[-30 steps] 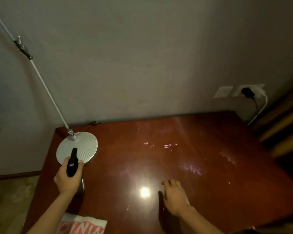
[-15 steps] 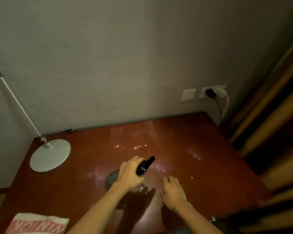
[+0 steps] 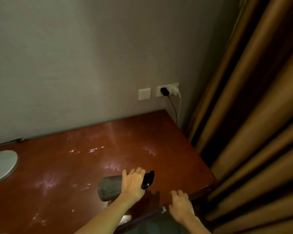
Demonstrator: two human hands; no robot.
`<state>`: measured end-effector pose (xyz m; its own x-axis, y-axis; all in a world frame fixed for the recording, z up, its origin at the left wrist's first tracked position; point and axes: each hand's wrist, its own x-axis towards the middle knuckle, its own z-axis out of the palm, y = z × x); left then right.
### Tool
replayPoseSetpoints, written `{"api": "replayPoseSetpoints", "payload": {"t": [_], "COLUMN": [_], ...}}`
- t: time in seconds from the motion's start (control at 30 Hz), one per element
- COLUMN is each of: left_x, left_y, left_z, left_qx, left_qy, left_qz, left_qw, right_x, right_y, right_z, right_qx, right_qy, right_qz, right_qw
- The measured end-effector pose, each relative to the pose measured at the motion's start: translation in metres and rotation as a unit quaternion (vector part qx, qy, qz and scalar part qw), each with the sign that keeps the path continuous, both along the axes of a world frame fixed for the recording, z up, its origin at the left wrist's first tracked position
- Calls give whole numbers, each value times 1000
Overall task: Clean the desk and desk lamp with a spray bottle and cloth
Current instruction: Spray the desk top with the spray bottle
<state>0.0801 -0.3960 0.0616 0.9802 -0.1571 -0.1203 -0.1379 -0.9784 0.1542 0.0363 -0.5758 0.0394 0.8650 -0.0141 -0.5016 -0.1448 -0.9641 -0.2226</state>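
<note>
The left hand [image 3: 133,184] is wrapped tight round the neck of the spray bottle [image 3: 110,189]. The bottle is tipped on its side just over the desk [image 3: 74,208], well to the right of the lamp base [image 3: 2,166]. Its black nozzle [image 3: 148,179] points away from the lamp base. The right hand [image 3: 181,206] lies flat on the desk edge, even farther from the lamp base, fingers apart and holding nothing. Wet spots [image 3: 112,165] shine on the wood. I think a good squirt aims down at a dry part, pressed gently, and keeps off the wall plugs [image 3: 167,91]. No cloth is in sight.
</note>
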Motion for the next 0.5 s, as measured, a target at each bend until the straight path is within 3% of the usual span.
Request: {"api": "replayPoseSetpoints", "payload": {"t": [0.2, 0.5], "left_x": [-1, 14], "left_y": [-26, -4], "left_z": [-15, -19], "left_qx": [69, 70], "left_qy": [26, 34], "left_qz": [-20, 97], "left_qw": [997, 992], "right_x": [2, 9], "right_y": [-27, -39], "right_z": [-6, -14], "right_qx": [6, 3], "right_qy": [-8, -19], "right_qz": [-5, 2], "right_qw": [1000, 1000]}}
